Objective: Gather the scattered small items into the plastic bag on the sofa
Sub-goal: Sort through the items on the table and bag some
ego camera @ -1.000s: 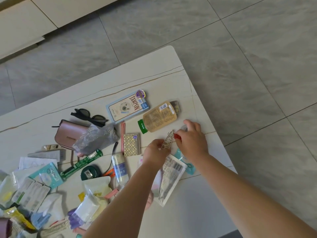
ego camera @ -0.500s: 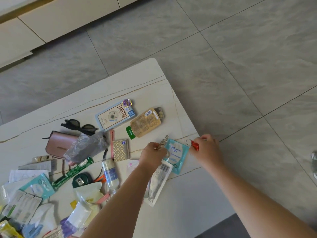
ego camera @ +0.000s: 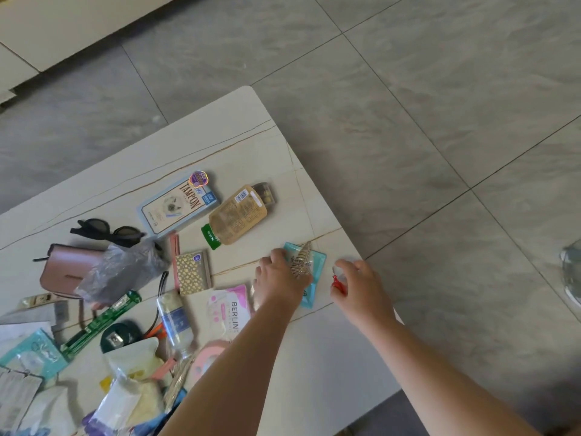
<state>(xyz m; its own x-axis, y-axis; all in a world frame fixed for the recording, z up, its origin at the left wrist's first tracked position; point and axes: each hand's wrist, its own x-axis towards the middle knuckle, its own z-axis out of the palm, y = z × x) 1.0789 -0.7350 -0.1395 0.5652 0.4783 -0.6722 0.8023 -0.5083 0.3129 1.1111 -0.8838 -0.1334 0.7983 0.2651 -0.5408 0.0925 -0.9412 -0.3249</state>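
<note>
Left hand [ego camera: 280, 282], fingers curled round a toothed metal hair clip [ego camera: 300, 262], resting upon a teal sachet [ego camera: 316, 278] near the right edge of the white table [ego camera: 239, 127]. Right hand [ego camera: 358, 289], just beside the sachet at the table edge, pinching a small red item [ego camera: 339, 283] too small to identify. Beyond the sachet, towards the far corner: tan pouch [ego camera: 237, 217] with green cap, lying flat; beside it, further from the sachet, a pale blue box [ego camera: 177, 204] marked TAMPON. Left of the sachet, past the left hand: gold-patterned packet [ego camera: 192, 272], then a crumpled grey plastic bag [ego camera: 121, 272] overlapping a pink purse [ego camera: 66, 267], with black sunglasses [ego camera: 108, 231] just behind. Nearer than the sachet, alongside the left forearm: pink and white packet [ego camera: 231, 309] marked BERLIN, clear bottle [ego camera: 176, 322] lying on its side, green toothbrush pack [ego camera: 100, 320], and a heap of further sachets and wrappers towards the near left corner. Grey tiled floor [ego camera: 408, 105] beyond the table. Sofa not in view.
</note>
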